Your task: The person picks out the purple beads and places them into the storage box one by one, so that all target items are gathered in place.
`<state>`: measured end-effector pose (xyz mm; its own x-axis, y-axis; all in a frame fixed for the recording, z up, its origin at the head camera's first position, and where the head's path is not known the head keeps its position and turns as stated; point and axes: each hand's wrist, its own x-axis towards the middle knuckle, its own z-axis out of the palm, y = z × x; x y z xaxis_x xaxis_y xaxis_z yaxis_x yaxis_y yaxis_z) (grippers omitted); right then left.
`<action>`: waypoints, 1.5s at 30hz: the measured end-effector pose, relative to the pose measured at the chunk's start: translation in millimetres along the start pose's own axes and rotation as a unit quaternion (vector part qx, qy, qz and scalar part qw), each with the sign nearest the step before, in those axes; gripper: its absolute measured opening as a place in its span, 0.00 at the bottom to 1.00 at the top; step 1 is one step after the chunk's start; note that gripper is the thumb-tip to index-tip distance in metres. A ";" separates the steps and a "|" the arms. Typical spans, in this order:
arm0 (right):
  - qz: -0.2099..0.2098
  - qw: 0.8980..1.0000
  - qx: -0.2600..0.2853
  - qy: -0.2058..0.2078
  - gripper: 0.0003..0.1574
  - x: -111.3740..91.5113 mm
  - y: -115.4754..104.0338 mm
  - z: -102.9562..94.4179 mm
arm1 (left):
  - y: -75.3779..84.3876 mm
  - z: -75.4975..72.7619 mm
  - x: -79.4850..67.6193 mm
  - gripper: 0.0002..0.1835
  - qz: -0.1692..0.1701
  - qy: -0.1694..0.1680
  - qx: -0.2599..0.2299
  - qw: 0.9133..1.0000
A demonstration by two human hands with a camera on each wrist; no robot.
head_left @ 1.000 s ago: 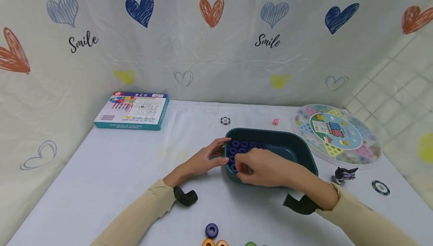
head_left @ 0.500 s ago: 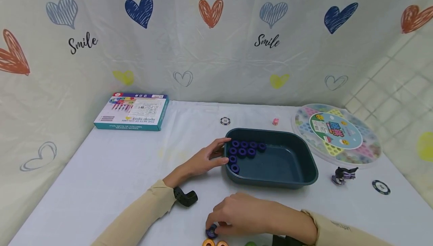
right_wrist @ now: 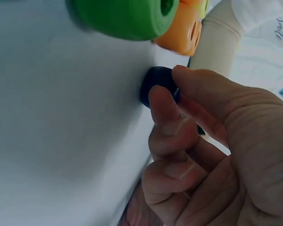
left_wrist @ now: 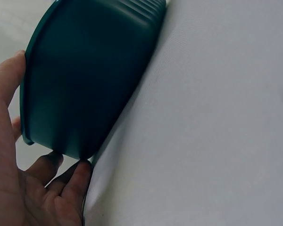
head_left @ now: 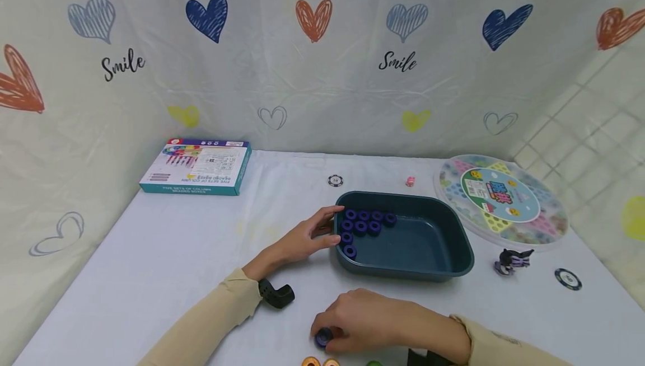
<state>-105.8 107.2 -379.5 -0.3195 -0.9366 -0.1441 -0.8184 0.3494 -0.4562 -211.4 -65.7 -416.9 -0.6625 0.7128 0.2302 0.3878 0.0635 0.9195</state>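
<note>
My left hand [head_left: 308,237] steadies the left end of a dark teal plastic tub [head_left: 428,254], thumb and fingers spread at its rim. In the left wrist view the fingers [left_wrist: 74,186] bend against the tub's outer wall [left_wrist: 80,80]. Several dark purple ring beads [head_left: 360,228] lie inside, grouped along the tub's left side. In front of the tub, my right hand [head_left: 363,321] pinches another dark purple bead [head_left: 323,337] between thumb and fingers. The right wrist view shows this bead [right_wrist: 156,85] close over the white cloth.
Orange beads [head_left: 311,361] and a green bead [right_wrist: 127,16] lie near the front edge. Behind are a flat boxed set [head_left: 196,167], a poker chip [head_left: 335,180] and a small pink piece [head_left: 410,181]. At right are a round game board [head_left: 504,198], a dark figurine [head_left: 511,261] and another chip [head_left: 568,279].
My right hand came out of the tub toward the front, took hold of the purple bead there and shifted it slightly up and right. My left hand stayed at the tub.
</note>
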 end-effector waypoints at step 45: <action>0.139 0.963 0.211 0.096 0.16 -75.5 31.4 -65.2 | 1.9 1.1 -0.3 0.33 -0.014 0.001 0.001 1.000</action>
<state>-138.5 190.7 -325.7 -0.6137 -0.7716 -0.1670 -0.4336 0.5062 -0.7455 -209.7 -65.1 -415.6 -0.6746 0.7092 0.2048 0.3708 0.0857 0.9247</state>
